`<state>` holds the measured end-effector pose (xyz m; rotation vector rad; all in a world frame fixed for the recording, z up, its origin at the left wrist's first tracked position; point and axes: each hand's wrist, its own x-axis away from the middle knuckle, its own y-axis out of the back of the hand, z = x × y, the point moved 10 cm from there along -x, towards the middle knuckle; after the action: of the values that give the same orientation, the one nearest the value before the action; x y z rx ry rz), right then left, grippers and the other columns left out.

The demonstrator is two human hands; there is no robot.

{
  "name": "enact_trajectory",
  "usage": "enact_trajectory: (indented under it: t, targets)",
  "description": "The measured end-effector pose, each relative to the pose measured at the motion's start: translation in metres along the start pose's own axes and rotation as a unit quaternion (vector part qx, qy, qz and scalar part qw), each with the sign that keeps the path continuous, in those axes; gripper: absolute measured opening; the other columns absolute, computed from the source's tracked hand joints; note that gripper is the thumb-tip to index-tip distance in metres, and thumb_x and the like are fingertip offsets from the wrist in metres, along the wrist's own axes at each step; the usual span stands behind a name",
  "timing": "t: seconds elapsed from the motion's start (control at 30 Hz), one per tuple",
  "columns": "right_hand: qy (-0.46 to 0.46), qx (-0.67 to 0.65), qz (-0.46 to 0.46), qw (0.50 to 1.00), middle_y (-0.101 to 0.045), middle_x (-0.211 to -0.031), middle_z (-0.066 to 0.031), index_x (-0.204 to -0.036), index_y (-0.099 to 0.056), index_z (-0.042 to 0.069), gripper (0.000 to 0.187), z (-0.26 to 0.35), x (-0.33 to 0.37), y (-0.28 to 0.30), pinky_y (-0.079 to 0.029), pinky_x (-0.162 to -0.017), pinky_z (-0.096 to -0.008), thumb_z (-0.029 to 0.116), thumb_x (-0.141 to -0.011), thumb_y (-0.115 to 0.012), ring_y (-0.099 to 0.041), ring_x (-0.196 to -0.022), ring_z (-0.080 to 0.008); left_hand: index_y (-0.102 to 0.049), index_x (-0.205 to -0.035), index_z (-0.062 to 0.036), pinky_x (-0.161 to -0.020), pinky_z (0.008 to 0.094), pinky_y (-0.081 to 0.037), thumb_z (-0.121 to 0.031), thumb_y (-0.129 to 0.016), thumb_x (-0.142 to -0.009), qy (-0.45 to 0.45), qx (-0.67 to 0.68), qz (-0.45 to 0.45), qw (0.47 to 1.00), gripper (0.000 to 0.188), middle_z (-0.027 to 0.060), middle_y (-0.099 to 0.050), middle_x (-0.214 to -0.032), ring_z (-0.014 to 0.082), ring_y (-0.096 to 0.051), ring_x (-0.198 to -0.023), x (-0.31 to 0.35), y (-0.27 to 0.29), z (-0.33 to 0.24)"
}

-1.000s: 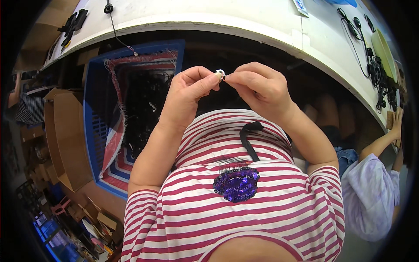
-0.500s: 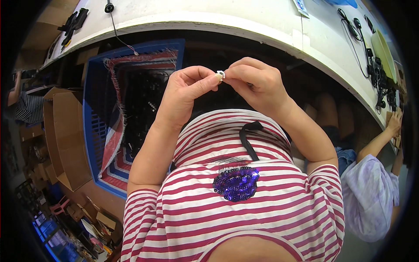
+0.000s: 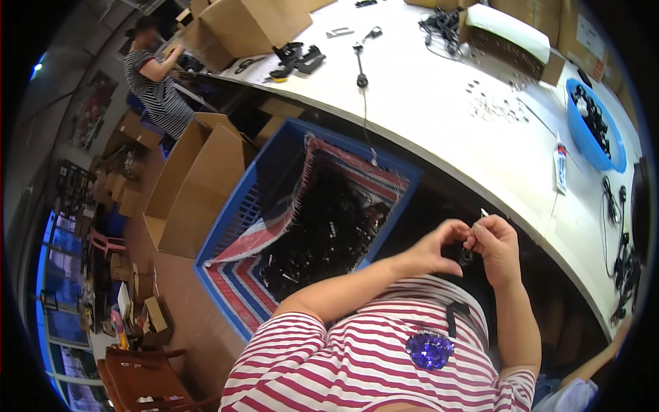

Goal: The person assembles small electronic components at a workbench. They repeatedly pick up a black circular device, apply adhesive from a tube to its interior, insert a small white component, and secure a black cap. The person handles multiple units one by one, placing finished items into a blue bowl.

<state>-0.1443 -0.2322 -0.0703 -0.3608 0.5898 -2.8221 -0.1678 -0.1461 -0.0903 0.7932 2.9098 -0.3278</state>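
Note:
In front of my striped shirt, my two hands meet just short of the bench edge. The fingers of my right hand (image 3: 500,250) are closed in a pinch on a small white piece (image 3: 484,213), whose tip sticks up past them. Beside it, my left hand (image 3: 441,248) is curved, thumb apart from the fingers, with its fingertips against the right hand's fingers. A small dark thing (image 3: 467,257) shows below the fingertips, too small to name. A blue plastic crate (image 3: 230,237) lined with striped woven sheeting stands to my left, holding a heap of black parts.
Across the white bench (image 3: 425,103) lie cables, small scattered rings (image 3: 498,106), a glue-like tube (image 3: 561,168) and a blue basin (image 3: 596,134) of black parts. Open cardboard boxes (image 3: 195,185) stand beyond the crate. One person (image 3: 159,82) works far left; another person's arm (image 3: 600,357) shows lower right.
The view has swung left, bringing in more crate, bench and room. The left thumb has come away from the small white piece, which now shows at my right fingers.

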Motion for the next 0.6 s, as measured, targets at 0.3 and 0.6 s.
enact_trajectory:
  t: [0.3, 0.6]
  targets:
    - [0.368, 0.342, 0.064, 0.863, -0.059, -0.088, -0.0077, -0.081, -0.067, 0.007, 0.014, 0.077, 0.044, -0.038, -0.048, -0.069, -0.0265, 0.001, -0.068, -0.070, -0.057, -0.081, -0.0171, -0.046, -0.102, -0.0077, -0.061, 0.0222, -0.034, -0.029, -0.053, -0.086, -0.061, 0.201, -0.095, 0.973, 0.027, 0.0013, -0.045, -0.081, 0.0084, -0.039, -0.069, -0.010, 0.018, -0.033]
    - [0.416, 0.616, -0.074, 0.665, -0.062, -0.089, -0.0101, -0.091, -0.062, 0.007, 0.018, 0.141, 0.016, 0.012, -0.049, -0.071, -0.0330, 0.006, -0.073, -0.058, -0.060, -0.083, -0.0292, -0.049, -0.075, -0.0060, -0.053, 0.0206, -0.032, -0.011, -0.061, -0.068, 0.097, 0.116, -0.115, 0.982, 0.015, 0.0022, -0.047, -0.068, 0.0069, -0.039, -0.057, -0.008, 0.032, -0.007]
